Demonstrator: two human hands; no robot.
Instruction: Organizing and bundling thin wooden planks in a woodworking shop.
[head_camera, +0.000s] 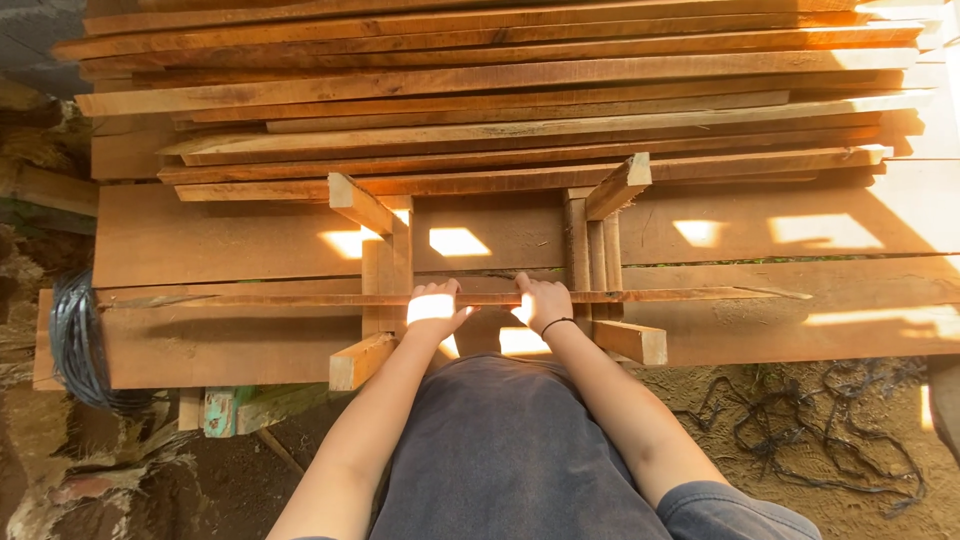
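My left hand (434, 308) and my right hand (541, 303) both grip a long thin wooden slat (250, 299) that runs left to right across a small wooden frame. The frame has two upright side pieces, a left side (385, 265) and a right side (592, 250), with short blocks sticking out toward me at bottom left (360, 361) and bottom right (630, 342). My hands sit between the two sides, close together. A dark band circles my right wrist.
A tall stack of long wooden planks (500, 100) fills the top. Wide boards (220, 240) lie under the frame. A coil of dark wire (75, 340) hangs at the left. Tangled dark cord (800, 420) lies on the dirt ground at the right.
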